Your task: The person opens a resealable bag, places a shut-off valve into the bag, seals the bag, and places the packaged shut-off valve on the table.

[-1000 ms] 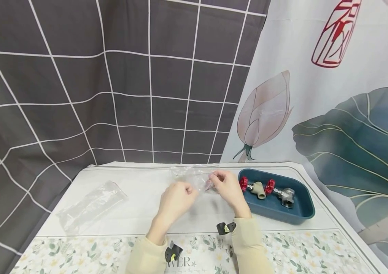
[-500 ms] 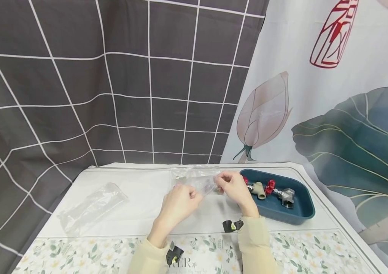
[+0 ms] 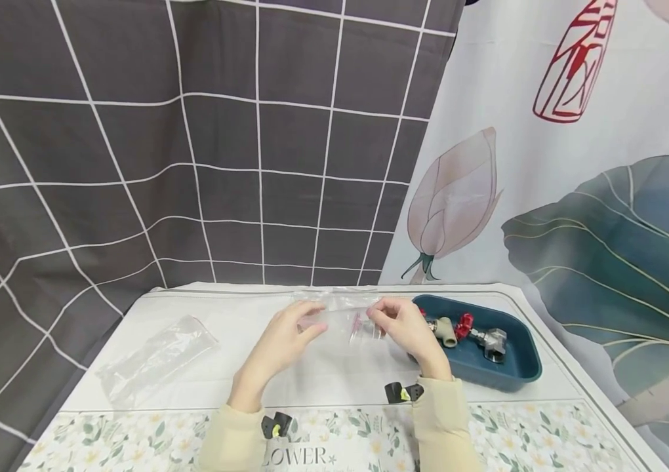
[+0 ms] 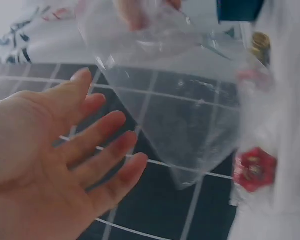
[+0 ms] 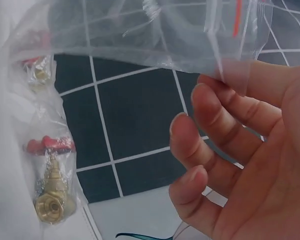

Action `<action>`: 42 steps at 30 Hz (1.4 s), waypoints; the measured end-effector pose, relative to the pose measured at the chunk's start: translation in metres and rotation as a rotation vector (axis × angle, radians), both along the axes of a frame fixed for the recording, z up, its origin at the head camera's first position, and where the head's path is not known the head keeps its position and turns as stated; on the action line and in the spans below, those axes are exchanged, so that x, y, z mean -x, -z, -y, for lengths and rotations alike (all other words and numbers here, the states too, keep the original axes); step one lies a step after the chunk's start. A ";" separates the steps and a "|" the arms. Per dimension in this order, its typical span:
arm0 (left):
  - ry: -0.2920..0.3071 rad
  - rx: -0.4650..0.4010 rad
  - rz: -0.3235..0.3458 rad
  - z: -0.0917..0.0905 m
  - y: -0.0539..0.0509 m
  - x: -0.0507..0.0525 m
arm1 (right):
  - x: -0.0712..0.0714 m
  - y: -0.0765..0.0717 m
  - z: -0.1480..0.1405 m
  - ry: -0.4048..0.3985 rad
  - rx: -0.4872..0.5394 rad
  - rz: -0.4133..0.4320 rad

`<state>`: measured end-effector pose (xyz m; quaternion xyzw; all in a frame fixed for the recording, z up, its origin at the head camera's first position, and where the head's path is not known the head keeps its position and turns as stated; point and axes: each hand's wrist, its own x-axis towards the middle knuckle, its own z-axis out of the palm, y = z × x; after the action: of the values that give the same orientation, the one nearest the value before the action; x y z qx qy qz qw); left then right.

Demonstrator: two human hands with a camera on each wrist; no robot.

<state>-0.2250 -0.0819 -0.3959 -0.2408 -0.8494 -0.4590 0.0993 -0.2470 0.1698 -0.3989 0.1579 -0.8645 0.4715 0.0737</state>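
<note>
My right hand (image 3: 408,334) pinches the edge of a clear zip bag (image 3: 339,326) near its red strip, between thumb and forefinger in the right wrist view. The bag (image 4: 160,110) hangs flat and looks as if it holds nothing. My left hand (image 4: 75,155) has spread fingers just beside the bag, apart from it in the left wrist view. Behind the bag lie bagged valves: a brass valve with a red handwheel (image 5: 51,192) and another with a red handwheel (image 5: 36,60), both inside clear plastic.
A dark blue tray (image 3: 532,370) at the right holds a beige-bodied valve (image 3: 445,332) and a silvery valve (image 3: 494,344) with red handwheels. Another clear bag (image 3: 160,357) lies flat on the white table (image 3: 246,314) at the left. A grid-patterned curtain (image 3: 287,196) hangs behind.
My left hand has let go of the zip bag, opened and moved left. The right hand has shifted right and still holds the bag, which now stretches out flatter.
</note>
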 end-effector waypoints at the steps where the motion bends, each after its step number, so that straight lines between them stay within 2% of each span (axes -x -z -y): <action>1: 0.015 0.001 -0.002 0.001 0.004 0.002 | -0.001 0.000 0.001 -0.017 0.007 0.008; 4: 0.063 0.000 0.018 0.004 0.012 0.007 | -0.001 0.001 0.005 -0.055 0.031 0.021; 8: 0.085 0.001 0.044 0.003 0.020 0.013 | 0.000 0.002 0.007 -0.080 0.030 0.013; 13: 0.086 -0.021 0.042 0.002 0.027 0.016 | 0.002 0.003 0.007 -0.090 0.004 0.020; 18: 0.078 -0.039 0.043 0.001 0.031 0.017 | 0.003 0.005 0.006 -0.136 -0.002 0.031; 23: 0.073 -0.044 0.048 0.002 0.034 0.018 | 0.001 0.003 0.000 -0.184 0.041 0.106; 25: 0.076 -0.051 0.060 0.002 0.035 0.018 | 0.000 0.003 -0.006 -0.170 0.062 0.130; 29: 0.073 -0.057 0.072 0.002 0.034 0.018 | 0.002 0.004 -0.023 -0.085 0.069 0.137; 33: 0.050 -0.054 0.067 0.003 0.034 0.019 | 0.005 0.005 -0.040 -0.025 0.100 0.175; 42: 0.056 -0.059 0.057 0.005 0.034 0.019 | 0.007 0.001 -0.073 0.032 0.115 0.265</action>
<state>-0.2437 -0.0870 -0.4296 -0.2484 -0.8308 -0.4932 0.0694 -0.2542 0.2430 -0.3997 0.0762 -0.8405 0.5358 -0.0248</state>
